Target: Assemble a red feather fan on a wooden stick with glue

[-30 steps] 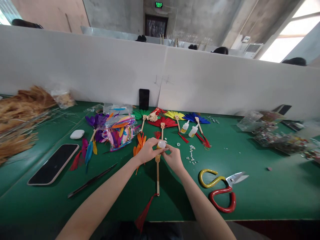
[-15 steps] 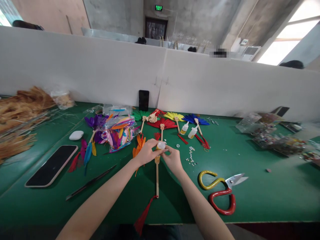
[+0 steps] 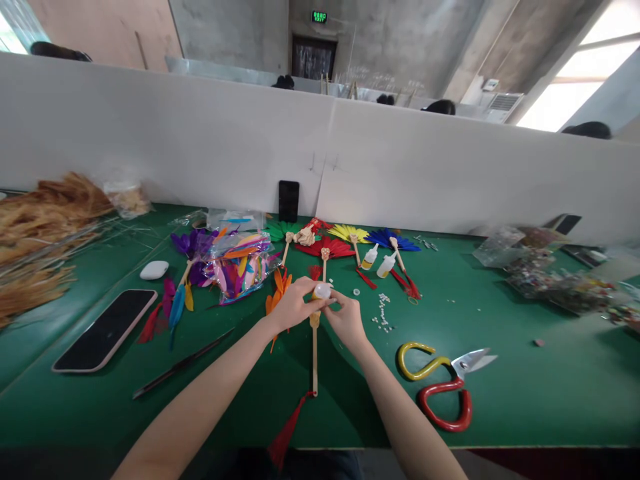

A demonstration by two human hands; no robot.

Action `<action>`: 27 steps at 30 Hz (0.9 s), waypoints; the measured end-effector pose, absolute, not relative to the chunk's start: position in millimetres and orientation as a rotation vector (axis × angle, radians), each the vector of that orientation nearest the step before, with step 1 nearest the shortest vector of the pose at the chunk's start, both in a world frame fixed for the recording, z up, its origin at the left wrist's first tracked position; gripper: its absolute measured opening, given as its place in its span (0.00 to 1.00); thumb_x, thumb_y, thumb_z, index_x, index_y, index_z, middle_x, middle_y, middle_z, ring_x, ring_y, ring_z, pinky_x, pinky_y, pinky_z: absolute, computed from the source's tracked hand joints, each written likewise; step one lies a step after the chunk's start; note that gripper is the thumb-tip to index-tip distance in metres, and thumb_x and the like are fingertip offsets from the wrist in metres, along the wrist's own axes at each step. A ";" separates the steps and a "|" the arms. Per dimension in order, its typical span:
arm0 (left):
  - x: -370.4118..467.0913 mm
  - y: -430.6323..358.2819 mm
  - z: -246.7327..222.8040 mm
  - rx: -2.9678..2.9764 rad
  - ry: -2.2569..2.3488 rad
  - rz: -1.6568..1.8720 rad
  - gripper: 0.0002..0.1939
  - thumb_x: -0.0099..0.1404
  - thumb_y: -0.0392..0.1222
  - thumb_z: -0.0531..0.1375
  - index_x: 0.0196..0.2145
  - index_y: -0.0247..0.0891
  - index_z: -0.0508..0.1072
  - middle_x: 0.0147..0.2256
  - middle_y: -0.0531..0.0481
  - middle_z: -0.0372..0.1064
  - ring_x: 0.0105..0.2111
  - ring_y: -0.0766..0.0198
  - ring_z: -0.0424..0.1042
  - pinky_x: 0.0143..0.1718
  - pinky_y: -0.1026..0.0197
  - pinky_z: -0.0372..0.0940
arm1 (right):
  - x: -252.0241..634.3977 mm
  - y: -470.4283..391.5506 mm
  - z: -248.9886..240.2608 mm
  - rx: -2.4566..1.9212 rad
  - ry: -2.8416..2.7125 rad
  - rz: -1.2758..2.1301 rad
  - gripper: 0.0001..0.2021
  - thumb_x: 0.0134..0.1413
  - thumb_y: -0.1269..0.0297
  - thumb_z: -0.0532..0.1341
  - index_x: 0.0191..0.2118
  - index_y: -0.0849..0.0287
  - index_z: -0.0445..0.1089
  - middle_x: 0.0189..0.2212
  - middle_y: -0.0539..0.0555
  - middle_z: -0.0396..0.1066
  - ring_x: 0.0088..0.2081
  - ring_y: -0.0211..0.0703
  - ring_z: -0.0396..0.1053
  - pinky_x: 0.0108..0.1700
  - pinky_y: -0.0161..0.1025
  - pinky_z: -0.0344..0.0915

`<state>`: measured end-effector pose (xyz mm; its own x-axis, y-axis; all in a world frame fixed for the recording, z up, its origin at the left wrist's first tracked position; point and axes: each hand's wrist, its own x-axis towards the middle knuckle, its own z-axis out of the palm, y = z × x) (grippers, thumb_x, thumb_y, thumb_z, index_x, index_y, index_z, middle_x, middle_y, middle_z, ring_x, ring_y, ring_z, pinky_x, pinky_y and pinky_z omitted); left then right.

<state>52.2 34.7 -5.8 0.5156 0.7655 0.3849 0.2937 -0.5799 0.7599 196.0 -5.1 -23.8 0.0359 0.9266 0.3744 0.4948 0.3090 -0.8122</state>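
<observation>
A small glue bottle (image 3: 323, 291) with a whitish end is held by my left hand (image 3: 295, 308), its fingers closed around it. My right hand (image 3: 346, 319) is closed in a pinch right beside the bottle; what its fingertips hold is hidden. Both hands are above an orange feather fan (image 3: 278, 293), whose feathers show past my left hand and are partly covered. The fan's pale wooden handle (image 3: 315, 360) points toward me and ends in a red tassel (image 3: 287, 433) hanging over the table edge. Small white beads (image 3: 383, 312) lie scattered to the right of my right hand.
Large scissors (image 3: 445, 383) lie partly open at right. Two more glue bottles (image 3: 370, 257) stand near red (image 3: 325, 248), yellow and blue feather fans. Tweezers (image 3: 183, 365), a phone (image 3: 105, 330) and a bag of feathers (image 3: 240, 267) are at left. A white partition (image 3: 200, 147) borders the back.
Both hands keep nearly the same pose over the fan, with the glue bottle still between them. The whole view has shifted very slightly.
</observation>
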 end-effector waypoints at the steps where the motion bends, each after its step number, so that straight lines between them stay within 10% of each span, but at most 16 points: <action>1: 52.2 34.9 -5.6 2.126 0.858 0.964 0.15 0.60 0.47 0.59 0.43 0.39 0.73 0.35 0.47 0.69 0.38 0.59 0.67 0.42 0.58 0.63 | 196.1 -4.9 -23.7 -1.324 -1.604 0.558 0.13 0.46 0.68 0.56 0.37 0.63 0.74 0.29 0.54 0.77 0.30 0.46 0.72 0.29 0.33 0.65; 27: 64.9 40.4 -1.5 2.211 0.825 0.897 0.15 0.59 0.47 0.60 0.43 0.39 0.72 0.38 0.48 0.71 0.39 0.60 0.68 0.42 0.59 0.62 | 209.7 -3.6 -25.9 -1.333 -1.558 0.579 0.13 0.45 0.68 0.57 0.37 0.62 0.74 0.31 0.53 0.76 0.34 0.48 0.73 0.35 0.36 0.66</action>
<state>64.9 40.4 -1.5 0.5772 0.7250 0.3758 0.3141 -0.6219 0.7174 209.7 -3.6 -25.9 0.0683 0.9308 0.3592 0.4706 0.2875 -0.8342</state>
